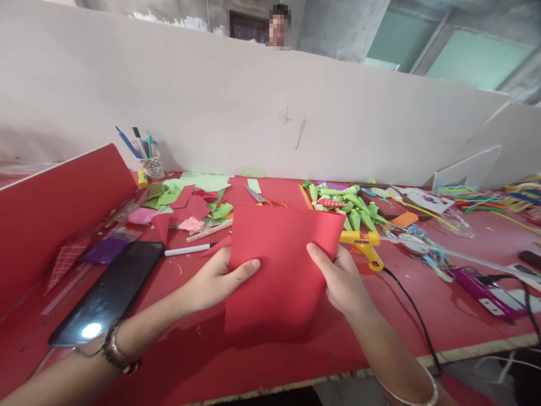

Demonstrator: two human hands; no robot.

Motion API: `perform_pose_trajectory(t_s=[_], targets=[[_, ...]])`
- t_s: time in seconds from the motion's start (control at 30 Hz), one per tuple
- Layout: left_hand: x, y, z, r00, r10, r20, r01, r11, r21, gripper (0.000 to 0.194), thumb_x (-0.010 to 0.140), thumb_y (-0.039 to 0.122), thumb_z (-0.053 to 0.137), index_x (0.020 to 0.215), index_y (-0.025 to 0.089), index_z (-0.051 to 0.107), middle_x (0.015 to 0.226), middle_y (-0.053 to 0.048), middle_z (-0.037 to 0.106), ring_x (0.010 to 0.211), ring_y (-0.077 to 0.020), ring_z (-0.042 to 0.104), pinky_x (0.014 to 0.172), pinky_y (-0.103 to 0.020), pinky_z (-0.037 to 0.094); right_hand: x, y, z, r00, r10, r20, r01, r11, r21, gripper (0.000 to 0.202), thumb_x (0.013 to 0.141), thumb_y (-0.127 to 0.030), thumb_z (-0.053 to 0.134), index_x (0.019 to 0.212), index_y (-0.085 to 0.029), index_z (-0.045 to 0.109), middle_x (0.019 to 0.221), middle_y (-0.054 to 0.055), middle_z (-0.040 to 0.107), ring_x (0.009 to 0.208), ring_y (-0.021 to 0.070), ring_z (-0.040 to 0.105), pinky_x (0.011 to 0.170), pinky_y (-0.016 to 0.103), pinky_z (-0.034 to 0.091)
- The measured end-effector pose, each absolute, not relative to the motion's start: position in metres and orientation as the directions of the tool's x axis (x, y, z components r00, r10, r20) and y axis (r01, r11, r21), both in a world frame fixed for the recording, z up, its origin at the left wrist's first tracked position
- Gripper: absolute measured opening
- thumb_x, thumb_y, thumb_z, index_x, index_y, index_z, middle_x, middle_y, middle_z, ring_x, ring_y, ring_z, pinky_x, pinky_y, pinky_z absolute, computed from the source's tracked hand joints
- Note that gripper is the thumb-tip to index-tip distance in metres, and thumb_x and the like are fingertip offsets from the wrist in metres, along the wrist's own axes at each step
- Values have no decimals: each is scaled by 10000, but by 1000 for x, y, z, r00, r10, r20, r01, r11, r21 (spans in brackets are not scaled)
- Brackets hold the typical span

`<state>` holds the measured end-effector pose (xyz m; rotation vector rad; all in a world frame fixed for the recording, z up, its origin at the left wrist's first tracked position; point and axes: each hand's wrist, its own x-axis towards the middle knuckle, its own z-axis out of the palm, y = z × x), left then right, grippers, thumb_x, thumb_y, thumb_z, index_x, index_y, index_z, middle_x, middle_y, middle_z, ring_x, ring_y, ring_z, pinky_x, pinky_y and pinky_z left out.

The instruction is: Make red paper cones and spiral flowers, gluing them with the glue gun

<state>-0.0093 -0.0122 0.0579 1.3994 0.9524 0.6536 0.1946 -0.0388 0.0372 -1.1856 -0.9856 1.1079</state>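
A red sheet of paper (279,282) is held up over the red table, between both hands. My left hand (222,279) grips its left edge, thumb on the front and fingers hidden behind. On the right edge, my right hand (338,276) pinches the paper the same way, where a second layer shows at the top right corner. Just beyond the right hand lies a yellow glue gun (363,243) with a black cord. Scissors (257,195) with orange handles rest behind the sheet. A white marker (188,250) lies left of it.
A black phone (112,293) lies at left, near green and red paper scraps (190,206) and a pen cup (151,166). Green paper cones (350,206) are piled at back right. A purple power strip (490,293) sits at right. Behind the white partition (236,107), a person (279,28) is visible.
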Motion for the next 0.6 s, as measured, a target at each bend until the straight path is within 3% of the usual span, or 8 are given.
perform_pose_trajectory(t_s=[0.27,0.6], targets=[[-10,-11,57,511,846,-153,152,86,985,343,768,459,521,1003,211,550,975,-27,658,824,-171,629,626,-198,519,196,-38,33,198,980,11,-120,36,-992,217,720,-413,602,717,-197,586,538,-23,526,495,122,481,434,223,369],[-10,-13,58,507,843,-179,178,101,979,328,768,453,521,970,197,560,942,-43,663,802,-187,633,621,-231,524,192,-39,39,198,980,-20,-151,11,-988,264,711,-457,591,698,-194,580,588,6,589,525,150,541,455,246,419]])
